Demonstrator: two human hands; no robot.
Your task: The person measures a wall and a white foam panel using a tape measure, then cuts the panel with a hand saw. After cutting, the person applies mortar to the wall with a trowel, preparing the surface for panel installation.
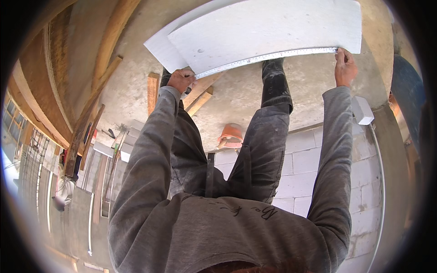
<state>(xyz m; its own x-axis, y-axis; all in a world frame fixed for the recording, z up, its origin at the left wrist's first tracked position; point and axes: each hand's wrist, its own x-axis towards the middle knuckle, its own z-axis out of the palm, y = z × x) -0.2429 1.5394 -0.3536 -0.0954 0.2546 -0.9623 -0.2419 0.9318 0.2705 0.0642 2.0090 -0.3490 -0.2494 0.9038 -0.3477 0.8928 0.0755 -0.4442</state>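
Observation:
A white slab lies at the top of the view, partly over a second white slab whose left corner sticks out. Along the near edge of the upper slab stretches a tape measure, its white blade drawn out. My left hand is closed around the tape's dark case, mostly hidden by the fingers, close to the slab's left end. At the other end my right hand pinches the blade's tip against the edge near the right corner.
Between and beside my booted feet lie wooden pieces and an orange bucket. Long timbers lean at the left. A wall of pale blocks stands behind my legs, with a loose white block at the right.

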